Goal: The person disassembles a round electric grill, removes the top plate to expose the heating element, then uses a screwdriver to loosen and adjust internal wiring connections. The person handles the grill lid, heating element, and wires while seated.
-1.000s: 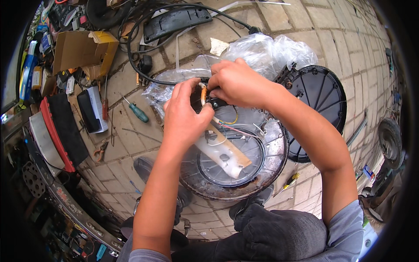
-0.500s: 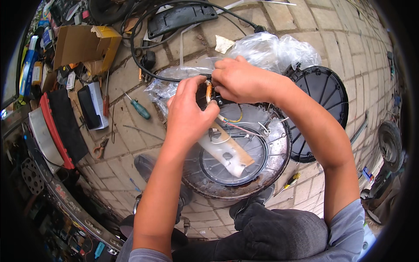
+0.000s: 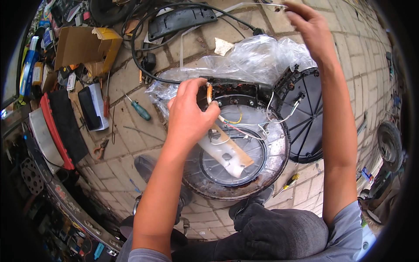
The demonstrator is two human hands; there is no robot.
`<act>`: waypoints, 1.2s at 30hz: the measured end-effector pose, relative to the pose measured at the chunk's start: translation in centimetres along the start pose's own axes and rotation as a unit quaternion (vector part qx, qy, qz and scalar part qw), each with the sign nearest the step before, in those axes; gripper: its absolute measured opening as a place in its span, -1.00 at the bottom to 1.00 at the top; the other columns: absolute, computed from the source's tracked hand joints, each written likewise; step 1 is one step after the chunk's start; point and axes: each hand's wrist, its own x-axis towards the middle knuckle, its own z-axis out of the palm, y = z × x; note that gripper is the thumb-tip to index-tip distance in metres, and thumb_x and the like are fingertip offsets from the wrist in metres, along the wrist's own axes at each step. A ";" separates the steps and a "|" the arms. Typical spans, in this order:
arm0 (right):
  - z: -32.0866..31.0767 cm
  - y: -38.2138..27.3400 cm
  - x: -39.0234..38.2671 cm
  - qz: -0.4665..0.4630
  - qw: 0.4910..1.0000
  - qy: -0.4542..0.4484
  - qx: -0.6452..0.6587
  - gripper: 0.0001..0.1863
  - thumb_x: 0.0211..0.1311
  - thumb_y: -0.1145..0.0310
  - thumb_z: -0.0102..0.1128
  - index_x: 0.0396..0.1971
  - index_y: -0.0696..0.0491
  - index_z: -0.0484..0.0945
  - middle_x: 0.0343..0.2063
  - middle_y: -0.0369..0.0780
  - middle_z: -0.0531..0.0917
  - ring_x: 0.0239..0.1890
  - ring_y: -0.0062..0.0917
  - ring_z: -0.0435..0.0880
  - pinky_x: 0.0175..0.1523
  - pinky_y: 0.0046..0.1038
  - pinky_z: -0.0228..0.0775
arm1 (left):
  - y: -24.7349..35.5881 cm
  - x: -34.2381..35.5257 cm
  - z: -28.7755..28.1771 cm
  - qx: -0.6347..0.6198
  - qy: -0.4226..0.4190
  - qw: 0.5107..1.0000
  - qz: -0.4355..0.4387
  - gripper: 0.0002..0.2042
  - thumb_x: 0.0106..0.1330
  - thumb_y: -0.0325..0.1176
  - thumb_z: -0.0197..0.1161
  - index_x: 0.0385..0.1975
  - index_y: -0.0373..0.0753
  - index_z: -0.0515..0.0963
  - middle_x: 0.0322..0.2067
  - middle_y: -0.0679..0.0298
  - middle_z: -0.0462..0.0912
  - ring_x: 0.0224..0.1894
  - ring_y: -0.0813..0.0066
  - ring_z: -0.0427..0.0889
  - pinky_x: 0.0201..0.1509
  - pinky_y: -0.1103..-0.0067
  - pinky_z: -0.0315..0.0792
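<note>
Orange-and-white cable (image 3: 210,92), one: pinched in left hand (image 3: 192,109), the nearer, at far left of round metal housing (image 3: 278,148), long axis near-to-far; right hand (image 3: 313,32) well apart, far right, fingers half-curled, contents indeterminable.

- Gotta be a makeshift repair workshop, with the work done right on the ground over tan brick-shaped pavers (image 3: 349,56).
- Hand tools just lying around loose: a green-handled screwdriver (image 3: 141,111) with a thin metal shaft, a long red-handled screwdriver (image 3: 106,106) and small orange-handled pliers (image 3: 101,149).
- Stuff in pieces too: a rust-stained round metal housing (image 3: 278,153) with thin coloured wires (image 3: 225,122), next to a round black plastic cover (image 3: 312,113) with spoke-like ribs.
- Left side's pure fix-it clutter, a dark jumble of parts (image 3: 74,240) plus an open brown cardboard box (image 3: 72,46).
- Even a small black-tyred wheel (image 3: 389,139) near the right edge.
</note>
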 end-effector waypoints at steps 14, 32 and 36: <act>-0.7 2.0 -6.7 0.080 0.994 0.038 -0.058 -0.65 0.34 0.19 0.31 -0.22 0.24 0.66 -0.02 -0.17 0.69 0.09 -0.49 0.61 0.15 -0.50 0.40 | -5.7 -3.1 -4.2 0.002 0.198 0.980 -0.010 -0.68 0.27 -0.33 0.39 -0.05 -0.38 0.64 0.07 0.03 0.65 0.13 0.14 0.63 0.27 0.39 0.45; 4.5 -9.7 -22.2 -0.045 0.980 -0.196 0.009 -0.58 0.15 0.38 0.51 0.02 0.11 0.65 -0.31 -0.11 0.70 -0.28 -0.37 0.72 -0.19 -0.36 0.57 | -8.5 -2.4 -7.7 -0.325 0.170 0.903 -0.224 -0.50 0.29 -0.49 0.37 0.22 -0.41 0.42 -0.20 0.18 0.68 -0.18 0.51 0.65 -0.05 0.59 0.53; 7.0 -10.0 -22.3 -0.010 0.985 -0.164 0.059 -0.38 0.22 0.30 0.47 0.25 0.14 0.47 -0.15 -0.07 0.67 -0.25 -0.22 0.70 -0.15 -0.32 0.57 | 4.5 -4.3 -4.3 -0.437 -0.069 0.883 -0.156 -0.56 0.30 -0.51 0.38 0.16 -0.42 0.46 -0.16 0.24 0.67 -0.14 0.57 0.64 0.03 0.63 0.53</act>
